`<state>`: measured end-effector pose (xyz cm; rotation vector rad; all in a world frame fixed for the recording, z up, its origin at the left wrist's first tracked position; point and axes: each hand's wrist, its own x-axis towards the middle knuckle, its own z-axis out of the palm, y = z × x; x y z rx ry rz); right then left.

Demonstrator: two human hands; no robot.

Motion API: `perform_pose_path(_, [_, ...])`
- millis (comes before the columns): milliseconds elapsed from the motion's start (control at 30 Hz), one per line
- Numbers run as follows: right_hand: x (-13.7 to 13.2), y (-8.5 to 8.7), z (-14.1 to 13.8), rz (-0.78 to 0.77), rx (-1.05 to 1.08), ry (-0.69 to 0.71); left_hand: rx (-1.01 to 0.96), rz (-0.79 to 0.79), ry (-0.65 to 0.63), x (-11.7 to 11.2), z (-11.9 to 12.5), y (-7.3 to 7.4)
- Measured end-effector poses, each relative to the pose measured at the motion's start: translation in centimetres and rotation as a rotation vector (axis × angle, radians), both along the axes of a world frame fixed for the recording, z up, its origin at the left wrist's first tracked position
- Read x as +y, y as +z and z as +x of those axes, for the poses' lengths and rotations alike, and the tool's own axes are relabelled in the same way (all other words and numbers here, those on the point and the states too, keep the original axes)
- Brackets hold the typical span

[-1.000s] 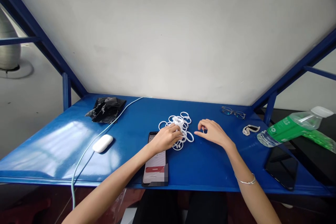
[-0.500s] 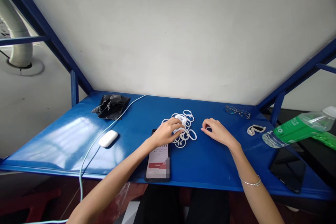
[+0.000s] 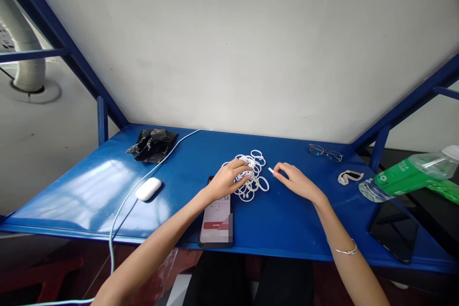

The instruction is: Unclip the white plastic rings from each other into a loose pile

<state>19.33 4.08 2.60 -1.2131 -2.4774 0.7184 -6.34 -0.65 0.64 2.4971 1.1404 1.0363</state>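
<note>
Left hand (image 3: 229, 179) rests, fingers curled, on the pile of white rings (image 3: 253, 177). Right hand (image 3: 296, 180) pinches a small white piece (image 3: 270, 170) just beside them on the table (image 3: 287, 220).

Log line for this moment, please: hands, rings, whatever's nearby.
left hand: on pile of white rings | right hand: pinching small white piece beside pile | phone: under left wrist | table: blue

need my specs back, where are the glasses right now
In the head view, the glasses lie at the blue table's far right, behind the white clip.
</note>
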Motion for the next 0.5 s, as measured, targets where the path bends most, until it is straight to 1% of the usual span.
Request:
perform_pose_path(100, [-1.1, 0.6, -1.4, -0.227, 0.301, 0.188, -0.094, -0.060, -0.026, -0.2, 0.3, -0.1])
perform_pose_path(167, [-1.8, 0.2, -2.4, -0.334, 0.457, 0.286, -0.187, -0.138, -0.081, -0.3, 0.5, 0.0])
perform_pose_path(233, [-2.2, -0.8, -3.2, -0.424, 0.588, 0.333, -0.291, -0.224, -0.156, -0.4, 0.7, 0.2])
perform_pose_path(300, [-2.3, -1.8, -3.7, -0.496, 0.702, 0.346, -0.392, -0.316, -0.217, -0.5, 0.9, 0.4])
perform_pose_path(367, [-2.3, -2.7, -4.1, -0.547, 0.799, 0.312, -0.497, -0.443, -0.275, -0.5, 1.0, 0.4])
perform_pose_path(433, [-2.2, -3.1, -4.2, -0.575, 0.858, 0.279, -0.595, -0.593, -0.337, -0.5, 1.2, 0.3])
perform_pose_path(500, [-2.2, -3.1, -4.2, -0.576, 0.863, 0.278, -0.669, -0.723, -0.379, -0.6, 1.3, 0.1])
